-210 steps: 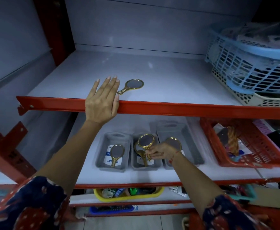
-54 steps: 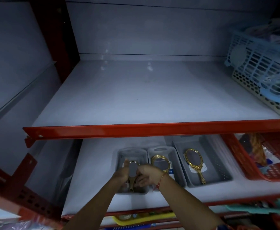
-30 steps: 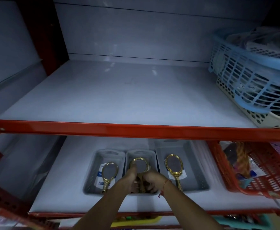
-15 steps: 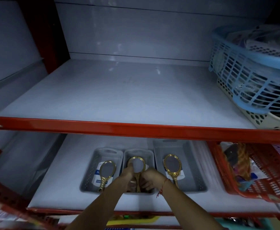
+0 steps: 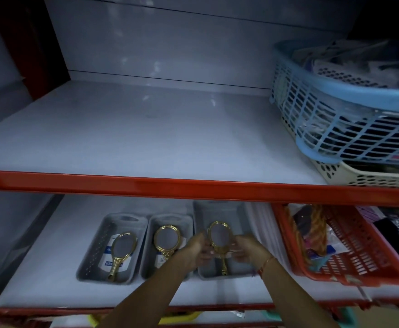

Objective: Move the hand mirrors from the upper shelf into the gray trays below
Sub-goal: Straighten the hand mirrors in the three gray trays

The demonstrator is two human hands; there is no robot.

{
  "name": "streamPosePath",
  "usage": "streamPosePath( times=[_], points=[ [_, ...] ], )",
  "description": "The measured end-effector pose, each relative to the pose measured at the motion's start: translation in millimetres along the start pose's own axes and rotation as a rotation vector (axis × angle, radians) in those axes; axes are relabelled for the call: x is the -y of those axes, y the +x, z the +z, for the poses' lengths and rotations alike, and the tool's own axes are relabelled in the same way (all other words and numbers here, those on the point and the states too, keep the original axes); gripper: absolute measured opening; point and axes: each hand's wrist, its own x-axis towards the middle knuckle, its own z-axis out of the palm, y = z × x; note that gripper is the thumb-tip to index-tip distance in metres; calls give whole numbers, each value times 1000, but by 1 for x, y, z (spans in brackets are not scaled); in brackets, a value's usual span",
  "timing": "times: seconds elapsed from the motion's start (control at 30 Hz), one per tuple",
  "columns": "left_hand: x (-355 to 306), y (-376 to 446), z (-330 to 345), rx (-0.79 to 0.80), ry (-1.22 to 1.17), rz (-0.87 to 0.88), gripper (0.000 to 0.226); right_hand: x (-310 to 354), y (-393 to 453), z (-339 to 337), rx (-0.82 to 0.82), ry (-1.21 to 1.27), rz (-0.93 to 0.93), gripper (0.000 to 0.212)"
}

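Both hands have shifted over from the middle tray [image 5: 167,245] to the right tray [image 5: 219,240], and that is the change that matters. Half a second ago they were closed around the mirror in the middle tray; now the left hand [image 5: 197,250] and the right hand [image 5: 247,248] sit on either side of the right mirror [image 5: 218,240], fingers curled in against its gold frame just below the oval glass. The light is dim and the fingers blur together, so the hold looks like a light two-sided pinch rather than a firm grasp, though that is hard to be sure of.

The middle mirror [image 5: 166,239] now lies free in its tray just left of the left hand, glass end away from the person. Further left, well clear of both hands, the left mirror [image 5: 121,252] rests in the left tray [image 5: 113,247] on a printed label. The right mirror's handle points back between the wrists toward the near wall of its tray.

Above the hands, the upper shelf [image 5: 146,138] shows no mirrors at all; only the baskets [image 5: 350,129] stacked far to the right remain. Seven seconds ago one mirror still lay there. So the moving looks done, and this is probably just straightening the last one.
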Motion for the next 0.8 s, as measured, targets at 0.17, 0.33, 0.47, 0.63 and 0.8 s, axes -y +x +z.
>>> streamPosePath(
  times=[0.17, 0.33, 0.47, 0.63, 0.8],
  points=[
    [13, 9, 27, -24, 24, -97, 63, -20, 6, 0, 34, -80, 100, 19],
    [17, 9, 38, -18, -58, -155, 63, -21, 3, 6, 88, -112, 80, 20],
    [15, 5, 34, -14, 17, -69, 55, -23, 4, 6, 47, -159, 11, 11],
    [28, 0, -6, -239, 376, 478, 25, -34, -6, 10, -97, -398, -356, 17],
    [44, -33, -71, -478, 1010, 670, 29, -58, -31, 24, 54, -737, -539, 24]
  ],
)
